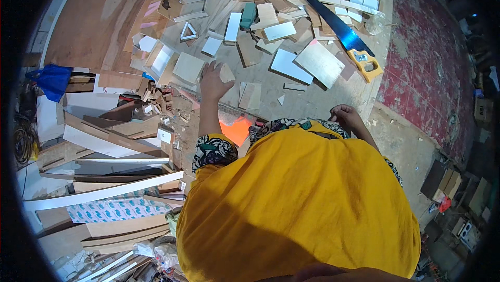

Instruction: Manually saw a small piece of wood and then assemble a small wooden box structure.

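My left hand [212,85] reaches over the work surface, its thumb and fingers around a small pale wood block [226,72]. A square plywood piece [188,68] lies just left of those fingers. My right hand [346,117] hovers near my body with its fingers curled in, and nothing shows in them. Ahead of it lie a large pale board offcut [319,64] and a white-faced board [291,66]. A handsaw [341,29] with a yellow handle rests farther right, its blade pointing away to the left.
Many wood offcuts cover the far surface, among them a small triangular frame [188,32] and a green block [248,15]. Long boards and strips [112,191] are stacked at the left. A worn red panel [424,68] spans the right. An orange sheet [236,130] lies near my waist.
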Available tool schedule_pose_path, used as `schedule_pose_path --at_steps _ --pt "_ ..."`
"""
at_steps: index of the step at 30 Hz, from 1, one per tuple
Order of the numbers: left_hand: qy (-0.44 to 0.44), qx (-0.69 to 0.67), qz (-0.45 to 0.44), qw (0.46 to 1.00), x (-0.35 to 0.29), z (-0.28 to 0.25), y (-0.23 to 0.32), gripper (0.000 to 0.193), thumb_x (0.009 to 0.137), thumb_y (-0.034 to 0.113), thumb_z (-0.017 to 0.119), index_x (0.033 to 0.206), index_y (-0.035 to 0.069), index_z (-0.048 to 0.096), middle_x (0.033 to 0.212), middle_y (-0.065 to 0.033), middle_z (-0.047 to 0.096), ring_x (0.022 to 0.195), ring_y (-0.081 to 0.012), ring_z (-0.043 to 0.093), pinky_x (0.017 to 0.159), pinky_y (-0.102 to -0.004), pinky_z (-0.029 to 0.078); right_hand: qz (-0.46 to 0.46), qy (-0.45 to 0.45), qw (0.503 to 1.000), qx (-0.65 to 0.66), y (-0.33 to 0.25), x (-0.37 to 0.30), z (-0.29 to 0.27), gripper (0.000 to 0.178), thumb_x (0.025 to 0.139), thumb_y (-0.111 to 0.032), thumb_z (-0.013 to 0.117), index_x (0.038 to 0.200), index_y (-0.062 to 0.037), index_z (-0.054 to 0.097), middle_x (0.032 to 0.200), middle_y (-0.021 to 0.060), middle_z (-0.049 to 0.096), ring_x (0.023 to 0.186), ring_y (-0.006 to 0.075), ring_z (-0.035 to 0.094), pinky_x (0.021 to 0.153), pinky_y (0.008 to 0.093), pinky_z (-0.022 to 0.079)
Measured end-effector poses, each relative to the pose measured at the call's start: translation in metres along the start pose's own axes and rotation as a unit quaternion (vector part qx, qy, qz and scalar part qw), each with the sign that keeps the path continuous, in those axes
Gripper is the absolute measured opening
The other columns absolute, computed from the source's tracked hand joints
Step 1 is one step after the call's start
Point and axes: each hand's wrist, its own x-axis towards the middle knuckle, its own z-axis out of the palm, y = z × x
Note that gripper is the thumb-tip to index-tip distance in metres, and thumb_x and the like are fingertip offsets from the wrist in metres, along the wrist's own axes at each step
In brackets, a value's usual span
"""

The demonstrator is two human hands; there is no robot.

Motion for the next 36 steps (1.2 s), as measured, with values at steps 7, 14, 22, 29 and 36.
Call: schedule_pose_path --at_steps 7,14,22,29,36 --pt "-0.003 0.011 0.0 1.0 0.001 -0.003 0.003 0.074 0.058 0.033 0.079 0.122 0.008 0.054 0.135 -0.0126 0.044 0.131 -0.0341 0.032 0.108 -0.0431 0.03 0.0 0.004 1.0 -0.004 -0.002 -0.001 0.002 0.015 0.092 -0.013 0.052 0.088 -0.0013 0.06 0.066 0.0052 0.061 0.049 0.0108 0.055 0.048 0.0222 0.046" --pt "-0.011 0.015 0.027 0.999 0.006 -0.01 0.001 0.074 0.055 0.031 0.081 0.12 0.005 0.055 0.134 -0.0105 0.046 0.131 -0.0328 0.032 0.107 -0.0429 0.031 -0.008 0.0 1.0 -0.003 0.0 0.0 0.001 0.015 0.092 -0.014 0.053 0.088 -0.0014 0.06 0.068 0.0047 0.061 0.053 0.0106 0.056 0.05 0.0222 0.046" --pt "0.061 -0.072 0.068 0.993 0.004 -0.019 -0.007 0.072 0.055 0.028 0.081 0.117 0.003 0.055 0.126 -0.0122 0.053 0.125 -0.0329 0.041 0.103 -0.0461 0.035 -0.01 -0.008 1.0 0.016 0.001 0.0 0.001 0.013 0.091 -0.012 0.053 0.088 -0.0019 0.06 0.067 0.0047 0.061 0.055 0.0111 0.056 0.05 0.0222 0.046" --pt "-0.007 -0.779 -0.034 0.626 -0.007 -0.047 0.042 0.075 0.065 0.037 0.078 0.123 -0.001 0.049 0.12 -0.013 0.055 0.113 -0.0265 0.053 0.097 -0.041 0.043 -0.008 0.003 1.0 -0.019 -0.008 -0.008 0.004 0.012 0.091 -0.009 0.05 0.087 -0.0016 0.059 0.069 0.0054 0.061 0.056 0.0114 0.056 0.052 0.0222 0.046" --pt "-0.073 -0.914 -0.009 0.4 -0.025 -0.045 0.103 0.085 0.065 0.059 0.068 0.124 0.003 0.045 0.118 -0.014 0.05 0.113 -0.0349 0.048 0.096 -0.0543 0.04 -0.116 0.049 0.987 -0.099 -0.002 0.001 -0.005 0.016 0.09 -0.014 0.054 0.084 -0.0013 0.061 0.071 0.0041 0.062 0.061 0.0104 0.058 0.058 0.0231 0.047"
